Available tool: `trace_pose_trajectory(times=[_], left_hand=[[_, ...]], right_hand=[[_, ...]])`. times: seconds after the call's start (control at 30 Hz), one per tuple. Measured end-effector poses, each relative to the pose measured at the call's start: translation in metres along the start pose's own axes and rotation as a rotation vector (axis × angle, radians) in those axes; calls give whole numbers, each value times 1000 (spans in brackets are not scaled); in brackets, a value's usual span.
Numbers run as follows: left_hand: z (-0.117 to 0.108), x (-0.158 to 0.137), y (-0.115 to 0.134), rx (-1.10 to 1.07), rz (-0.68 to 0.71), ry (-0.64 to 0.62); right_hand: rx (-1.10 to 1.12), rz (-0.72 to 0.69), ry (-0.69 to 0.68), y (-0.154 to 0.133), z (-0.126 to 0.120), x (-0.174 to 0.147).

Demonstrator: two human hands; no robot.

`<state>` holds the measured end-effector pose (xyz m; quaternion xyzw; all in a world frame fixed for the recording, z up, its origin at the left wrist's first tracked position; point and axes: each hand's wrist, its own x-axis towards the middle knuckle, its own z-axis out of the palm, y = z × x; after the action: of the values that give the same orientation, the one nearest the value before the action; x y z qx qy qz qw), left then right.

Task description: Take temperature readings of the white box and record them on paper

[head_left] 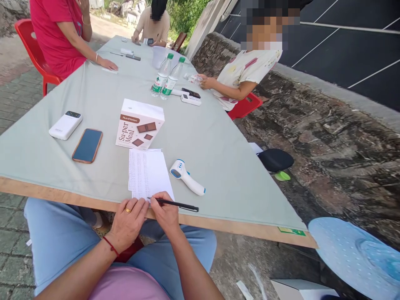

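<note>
My right hand (pixel 166 213) grips a black pen (pixel 183 205), its tip on the lower part of the written paper sheets (pixel 158 168). Rows of small handwriting fill the left side of the top sheet. My left hand (pixel 129 221) lies over the bottom edge of the paper, fingers stretched out, with a gold ring on one. Just beyond the sheets stands an upright white and brown "Su-per Meal" box (pixel 140 125). A white and blue infrared thermometer (pixel 188 178) rests to the right of the paper.
Left on the table (pixel 103 179) are a phone (pixel 87 145) and a white power bank (pixel 66 125). Farther back stand two water bottles (pixel 164 81) and a pale basin (pixel 158 56). Three other people sit around the table. A blue hat (pixel 353 250) is at the lower right.
</note>
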<state>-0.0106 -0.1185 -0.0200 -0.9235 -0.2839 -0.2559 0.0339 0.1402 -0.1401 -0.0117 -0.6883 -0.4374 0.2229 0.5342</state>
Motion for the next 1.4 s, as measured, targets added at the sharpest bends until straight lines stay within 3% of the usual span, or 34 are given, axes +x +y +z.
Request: trace_pose_trajectory(times=[0.8,0.93,1.4], left_hand=[[-5,3,-1,23,10,-17],[-5,3,-1,26,10,-14],[-6,4,0,43,2,23]], right_hand=[[-20,22,-20,-3,0,2],[7,10,29,-1,1,1],[-39,-85,-13,7,-2,-1]])
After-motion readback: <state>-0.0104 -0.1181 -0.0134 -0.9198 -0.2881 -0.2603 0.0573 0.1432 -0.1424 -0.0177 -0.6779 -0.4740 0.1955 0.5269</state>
